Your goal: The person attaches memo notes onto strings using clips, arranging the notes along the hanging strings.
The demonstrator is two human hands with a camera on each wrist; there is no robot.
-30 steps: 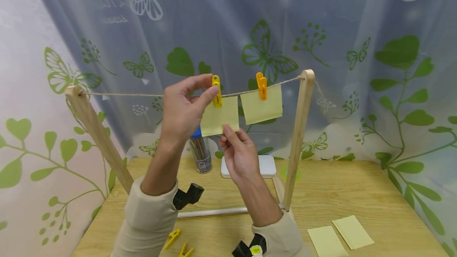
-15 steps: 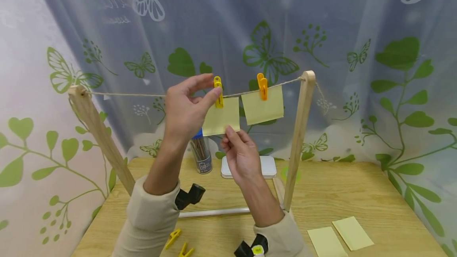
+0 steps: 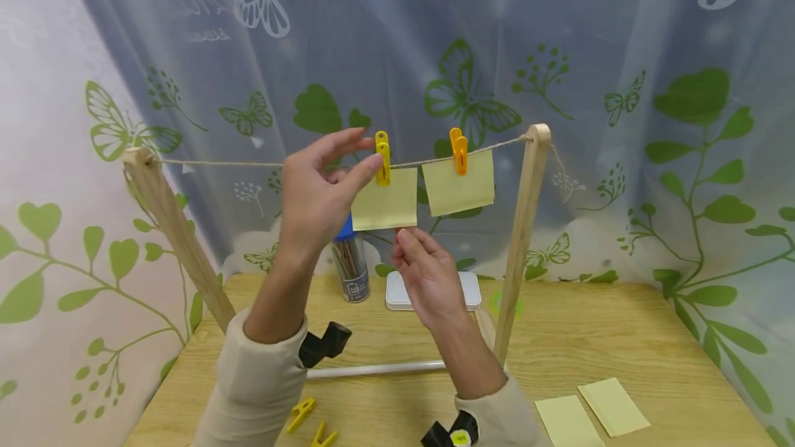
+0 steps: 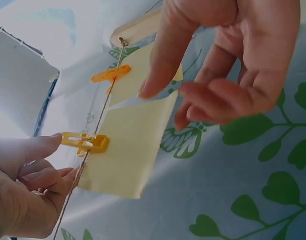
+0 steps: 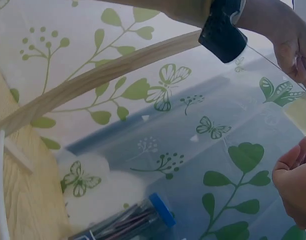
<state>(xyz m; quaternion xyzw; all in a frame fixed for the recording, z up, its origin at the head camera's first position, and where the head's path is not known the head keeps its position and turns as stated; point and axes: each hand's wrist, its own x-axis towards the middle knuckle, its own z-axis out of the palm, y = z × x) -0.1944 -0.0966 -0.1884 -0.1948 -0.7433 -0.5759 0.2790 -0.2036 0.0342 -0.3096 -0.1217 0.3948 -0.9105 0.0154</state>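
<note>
In the head view, a yellow clip [image 3: 383, 159] sits on the string with a pale yellow paper [image 3: 388, 202] hanging under it. My left hand [image 3: 317, 192] is at the clip's left side, thumb tip touching or nearly touching it, index finger apart from it. Just below the paper's bottom edge is my right hand [image 3: 428, 274]. The left wrist view shows its thumb and fingers apart, without the paper [image 4: 128, 145] between them. To the right, an orange clip [image 3: 459, 152] holds another paper [image 3: 459, 188] on the string.
Wooden posts [image 3: 524, 240] hold the string at both ends; a white bar [image 3: 379, 368] runs low between them. Behind stand a blue-capped jar [image 3: 350, 271] and a white case [image 3: 468, 290]. Yellow clips [image 3: 301, 414] lie front left, two papers [image 3: 568, 421] front right.
My right hand has let go of the paper's lower edge and moved slightly down and right. My left index finger has come away from the yellow clip.
</note>
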